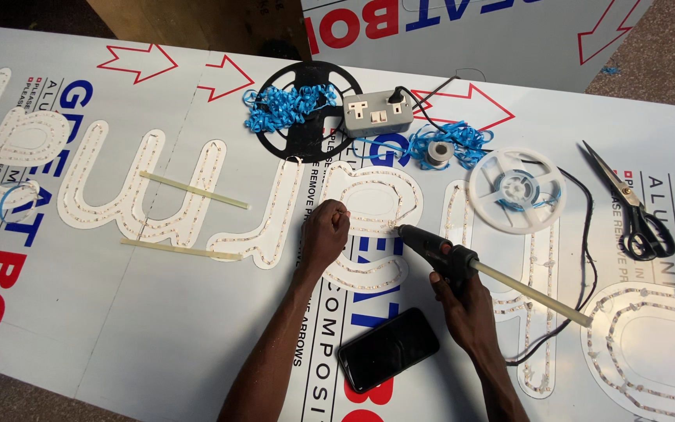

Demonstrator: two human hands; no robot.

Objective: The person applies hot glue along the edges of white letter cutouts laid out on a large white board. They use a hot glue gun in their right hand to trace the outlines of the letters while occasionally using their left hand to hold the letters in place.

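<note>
The right hand is closed around the grip of a black glue gun, whose nozzle points up and to the left, onto the white cut-out letter lying on the large printed panel. A pale glue stick juts out of the back of the gun, running down and to the right past the hand.

The left hand sits just left of the gun's tip, fingers curled and pressing on the strip of small lights that follows the letter's outline. Whether it pinches the strip or only holds it down cannot be told.

Just below and between the two hands a dark phone lies flat on the panel. Above the left hand are a black reel with a tangle of blue ribbon, and a grey socket block with a black plug in it. Above and to the right of the right hand rests a white reel, and further right a pair of scissors lies open. A black cable runs down the right side of the right hand. Well to the left of the left hand, two spare glue sticks lie across other white letters.
</note>
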